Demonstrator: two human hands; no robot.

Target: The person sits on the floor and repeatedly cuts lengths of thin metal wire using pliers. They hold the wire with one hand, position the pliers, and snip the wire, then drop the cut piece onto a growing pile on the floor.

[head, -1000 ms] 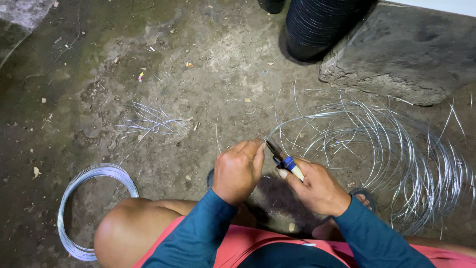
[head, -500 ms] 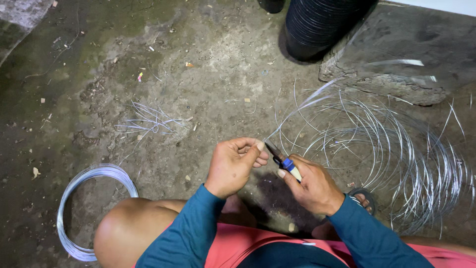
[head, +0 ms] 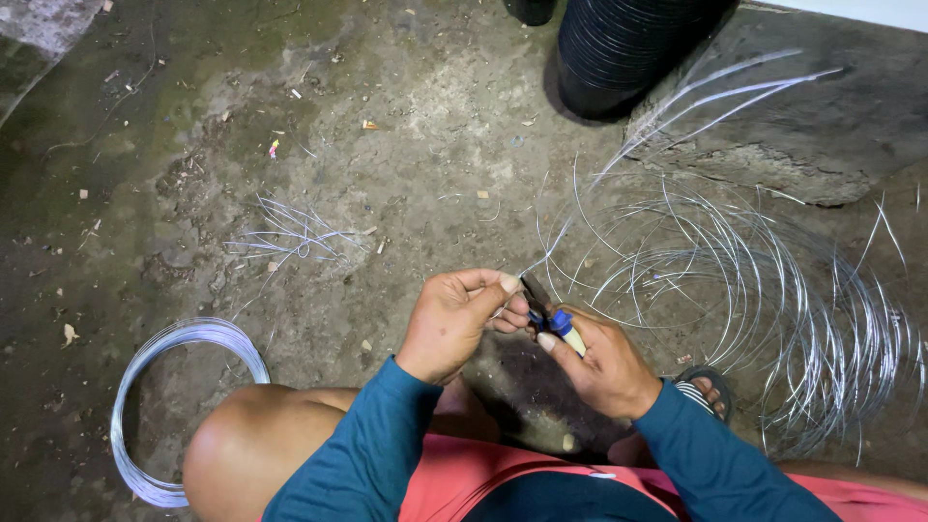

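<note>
The left hand (head: 454, 321) is closed in a pinch, thumb and forefinger gripping a thin strand of silver wire (head: 580, 217) just in front of the person's bent knee (head: 246, 449). The right hand (head: 604, 362) is wrapped around a pair of pliers (head: 548, 311) with blue and cream handles, whose dark tip meets the wire right beside the left fingertips, so the two hands are almost touching. From that point the strand rises up and to the right, across the dirt floor (head: 387, 126) towards a rough stone slab (head: 802, 135). It belongs to a big loose tangle of wire loops (head: 773, 309) spread over the ground to the person's right, near a sandalled foot (head: 706, 391). A tight, neat coil of wire (head: 169, 411) lies on the ground to the left of the knee, well apart from the hands. A small bunch of short cut wire pieces (head: 295, 237) lies further out on the floor, and a black ribbed tub (head: 628, 48) stands at the top beside the slab
</note>
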